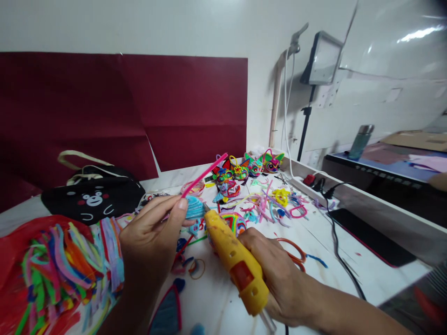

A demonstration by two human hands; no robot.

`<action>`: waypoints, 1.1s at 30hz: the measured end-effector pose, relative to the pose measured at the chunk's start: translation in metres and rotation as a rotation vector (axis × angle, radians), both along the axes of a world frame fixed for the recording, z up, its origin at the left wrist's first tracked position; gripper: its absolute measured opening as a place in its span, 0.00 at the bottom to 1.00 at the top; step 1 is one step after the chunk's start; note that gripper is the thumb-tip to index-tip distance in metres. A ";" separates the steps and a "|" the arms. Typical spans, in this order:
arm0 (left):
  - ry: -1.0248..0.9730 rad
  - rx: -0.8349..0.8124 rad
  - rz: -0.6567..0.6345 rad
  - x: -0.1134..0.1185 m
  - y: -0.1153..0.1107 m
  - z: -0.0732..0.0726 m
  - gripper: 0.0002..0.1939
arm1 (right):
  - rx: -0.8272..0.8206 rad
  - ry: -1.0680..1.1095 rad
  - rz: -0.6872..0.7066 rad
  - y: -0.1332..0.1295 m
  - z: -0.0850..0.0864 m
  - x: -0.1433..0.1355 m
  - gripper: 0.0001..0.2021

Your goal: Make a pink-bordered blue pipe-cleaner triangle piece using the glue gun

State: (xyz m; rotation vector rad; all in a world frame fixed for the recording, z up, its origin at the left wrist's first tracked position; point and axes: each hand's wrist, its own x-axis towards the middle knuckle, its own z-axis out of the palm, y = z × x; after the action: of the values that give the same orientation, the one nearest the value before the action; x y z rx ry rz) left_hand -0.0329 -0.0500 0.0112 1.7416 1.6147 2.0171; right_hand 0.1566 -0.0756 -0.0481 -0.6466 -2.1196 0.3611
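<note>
Between the thumb and fingers of my left hand (152,230) is a blue fuzzy piece (194,208), along with a pink pipe cleaner (206,175) that points up and to the right. My right hand (275,274) is wrapped round a yellow glue gun (232,256). The gun's nozzle (206,207) is at the right edge of the blue piece; whether they touch I cannot tell. Below my hands, a dark blue piece with a pink edge (169,311) lies on the white table (206,298).
Colourful pipe cleaners fill a red bag (10,260) at left, near a black bag (94,195). Several bright mask-like crafts (272,163) stand at the back. Orange scissors (295,251), a black phone (370,236) and cables (337,246) lie at right.
</note>
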 end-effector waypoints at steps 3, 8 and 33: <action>0.011 -0.002 -0.034 -0.001 0.001 -0.001 0.07 | 0.011 0.005 0.001 -0.001 0.001 -0.001 0.08; 0.072 0.021 -0.067 -0.005 0.004 -0.007 0.07 | 0.043 0.029 0.010 0.000 0.003 -0.002 0.08; -0.123 -0.032 -0.092 0.000 0.005 -0.005 0.07 | 0.075 0.001 -0.008 -0.001 0.002 -0.001 0.11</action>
State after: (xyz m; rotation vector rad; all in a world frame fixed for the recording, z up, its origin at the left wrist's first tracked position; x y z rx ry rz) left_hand -0.0325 -0.0445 0.0062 1.6156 1.4935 2.0021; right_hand 0.1557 -0.0762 -0.0462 -0.6107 -2.1188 0.2763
